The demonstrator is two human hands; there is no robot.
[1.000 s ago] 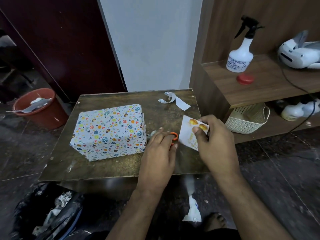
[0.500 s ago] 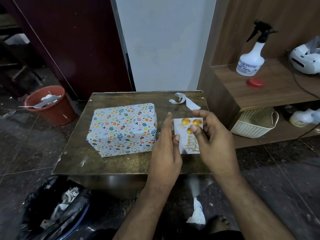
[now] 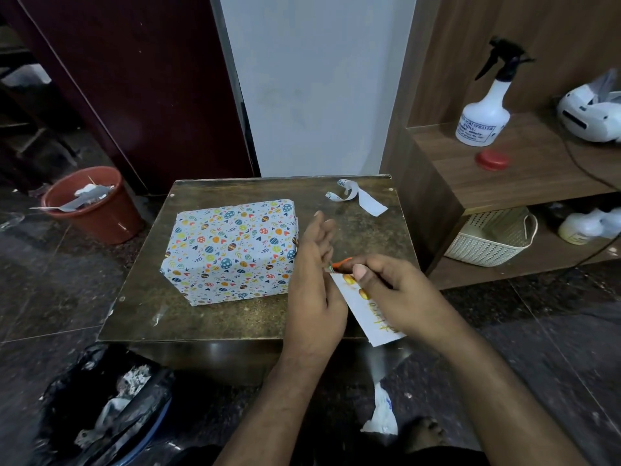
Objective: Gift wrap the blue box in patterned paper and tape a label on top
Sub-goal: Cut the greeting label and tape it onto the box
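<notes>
The box [image 3: 232, 250], wrapped in white paper with coloured egg prints, sits on the left half of the small dark table [image 3: 235, 321]. To its right, over the table's front edge, my right hand [image 3: 400, 294] grips a white label card [image 3: 373, 317] with gold balloons and gold writing, thumb on top. My left hand [image 3: 312, 290] stands edge-on between the box and the card, fingers straight, its palm against the card's left edge. An orange scissors handle [image 3: 342, 262] peeks out between my hands.
A curled strip of paper [image 3: 361, 198] lies at the table's far right. A red bucket [image 3: 90, 203] stands on the floor left, a black bin bag [image 3: 107, 408] near left. The shelf right holds a spray bottle [image 3: 484, 112], a red lid [image 3: 492, 160] and a white basket [image 3: 487, 240].
My right hand lifted the label card off the table and tilted it toward me. My left hand left the scissors and rose beside the card.
</notes>
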